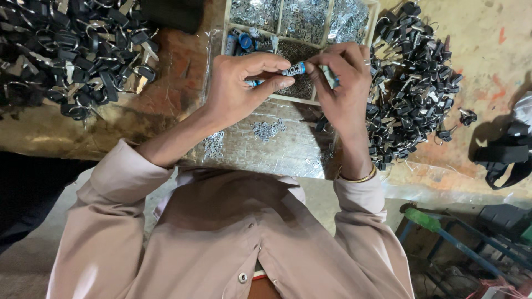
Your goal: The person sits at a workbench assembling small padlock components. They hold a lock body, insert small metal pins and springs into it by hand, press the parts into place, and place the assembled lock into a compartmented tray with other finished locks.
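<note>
Setting: a small assembly workshop. Indicators: a worn, stained workbench [166, 94]; bulk heaps of black key heads [410, 94] at both ends; a wooden compartment tray [299, 99] of small metal parts at the far edge.

The small blue-and-silver cylinder [293, 69] is mostly covered by the fingers of the left hand [241, 88] and right hand [341, 83]; its ends cannot be determined. The compartment tray [327, 25] at 12 o'clock is cut off by the upper edge, and its metal contents are too small to identify. The dark key pile [72, 50] at 10 o'clock runs beyond the frame.
</note>
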A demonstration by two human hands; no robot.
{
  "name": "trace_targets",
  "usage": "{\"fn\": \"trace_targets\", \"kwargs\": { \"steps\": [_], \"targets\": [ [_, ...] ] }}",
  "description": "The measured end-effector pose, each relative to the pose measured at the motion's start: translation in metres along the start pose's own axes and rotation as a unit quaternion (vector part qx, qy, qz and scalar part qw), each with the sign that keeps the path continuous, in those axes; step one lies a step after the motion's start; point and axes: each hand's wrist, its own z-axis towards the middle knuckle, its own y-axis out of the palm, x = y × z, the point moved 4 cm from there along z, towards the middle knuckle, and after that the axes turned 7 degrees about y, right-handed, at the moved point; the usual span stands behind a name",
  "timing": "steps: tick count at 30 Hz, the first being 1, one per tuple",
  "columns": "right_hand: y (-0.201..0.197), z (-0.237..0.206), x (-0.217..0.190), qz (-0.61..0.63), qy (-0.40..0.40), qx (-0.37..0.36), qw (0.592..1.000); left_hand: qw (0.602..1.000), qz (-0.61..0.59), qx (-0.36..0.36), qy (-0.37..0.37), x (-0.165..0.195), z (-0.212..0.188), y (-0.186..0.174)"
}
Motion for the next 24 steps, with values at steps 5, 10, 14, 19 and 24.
{"fn": "trace_targets", "kwargs": {
  "steps": [5,10,14,19,24],
  "targets": [
    [0.010,0.000,0.007,0.276,0.093,0.012,0.956,1.000,-0.005,-0.004,0.004,0.001,0.000,0.001],
    [0.021,-0.007,-0.006,0.402,0.072,-0.112,0.906,1.000,0.005,-0.014,0.011,0.002,0.001,0.000],
    [0.020,-0.006,-0.009,0.379,0.074,-0.116,0.915,1.000,-0.011,-0.018,-0.003,0.003,0.001,0.000],
    [0.018,-0.005,-0.012,0.341,0.032,-0.102,0.934,0.999,-0.007,-0.029,0.022,0.007,0.004,0.000],
    [0.015,-0.005,-0.009,0.340,0.053,-0.119,0.931,0.999,0.001,-0.036,0.023,0.006,0.001,-0.001]
  ]
}}
